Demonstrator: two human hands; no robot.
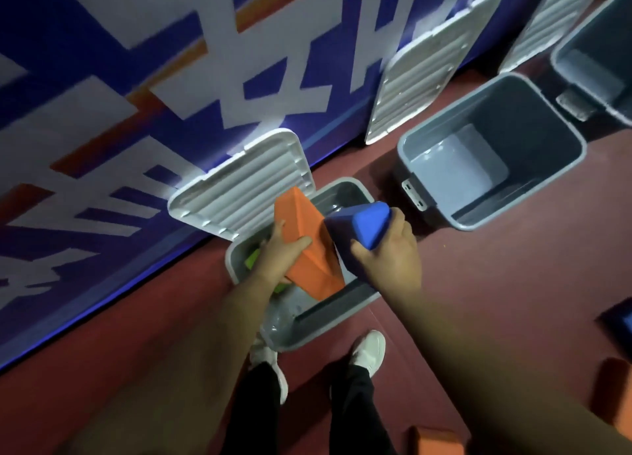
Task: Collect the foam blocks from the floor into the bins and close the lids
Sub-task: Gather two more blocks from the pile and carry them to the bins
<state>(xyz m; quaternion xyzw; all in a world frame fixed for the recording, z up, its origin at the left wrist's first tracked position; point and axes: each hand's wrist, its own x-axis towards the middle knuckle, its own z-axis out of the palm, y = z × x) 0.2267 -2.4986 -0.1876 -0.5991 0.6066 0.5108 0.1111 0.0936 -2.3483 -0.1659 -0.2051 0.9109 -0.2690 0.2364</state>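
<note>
My left hand [281,253] grips an orange foam block [307,249] and holds it tilted over the nearest grey bin [318,312]. My right hand [388,249] grips a blue foam block [364,223] above the same bin's right side. A green block [252,259] lies inside that bin, partly hidden by my left hand. The bin's white ribbed lid [239,187] stands open against the wall.
A second grey bin [492,153] stands to the right, its lid [431,68] leaning on the wall. A third bin [595,54] is at the far right. Orange blocks [434,441] [614,386] and a blue block [620,317] lie on the red floor. My white shoes [369,352] stand by the bin.
</note>
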